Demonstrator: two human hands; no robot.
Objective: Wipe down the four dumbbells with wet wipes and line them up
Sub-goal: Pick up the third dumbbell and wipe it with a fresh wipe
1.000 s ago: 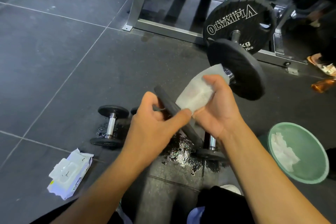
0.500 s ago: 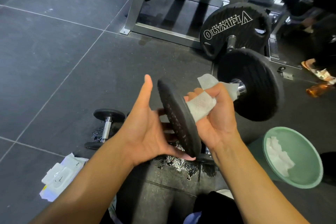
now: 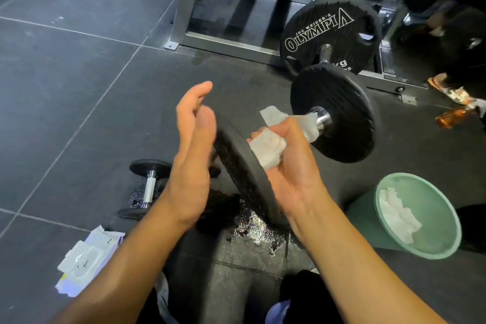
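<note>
A dumbbell [image 3: 334,113] is held in the air over a wet patch [image 3: 252,229] of the floor [image 3: 79,87]. The right hand [image 3: 289,166] grips its handle through a wipe [image 3: 268,151]. The left hand [image 3: 193,155] lies flat, unclenched, against the near plate [image 3: 244,176]. A second dumbbell [image 3: 149,187] lies on the floor, left.

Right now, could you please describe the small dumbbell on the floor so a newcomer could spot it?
From the grey rack frame at the top, come down the dark floor to left of the left hand. The small dumbbell lies there, chrome-handled; unlike the big dumbbell, no hand touches it.
</note>
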